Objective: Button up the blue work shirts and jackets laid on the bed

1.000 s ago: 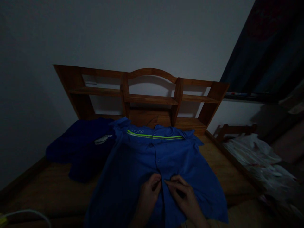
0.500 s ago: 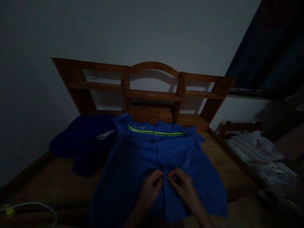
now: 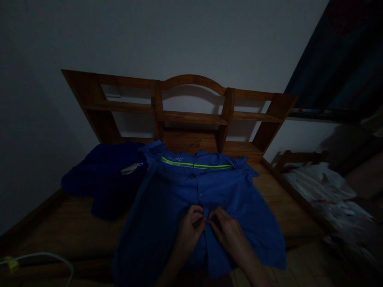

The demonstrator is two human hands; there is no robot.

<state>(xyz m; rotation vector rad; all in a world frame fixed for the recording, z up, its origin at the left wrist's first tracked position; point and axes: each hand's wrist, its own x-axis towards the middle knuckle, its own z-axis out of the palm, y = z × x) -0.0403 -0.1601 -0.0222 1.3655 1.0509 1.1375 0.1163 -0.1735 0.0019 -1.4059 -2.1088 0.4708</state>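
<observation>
Shirt (image 3: 239,203), one: front up on desk (image 3: 277,195), placket (image 3: 211,251) running lengthwise away from me. My left hand (image 3: 188,231): left of placket. My right hand (image 3: 229,232): right, equally near. Fingers: both pinching cloth there.

Blue shirt (image 3: 184,189) – white letters (image 3: 176,159) ending "JPC" (the start is unclear)

Our view is very dim
We see the wall (image 3: 185,36) dulled grey, right corners nearly black, the shelf (image 3: 191,117) splayed outward.
</observation>
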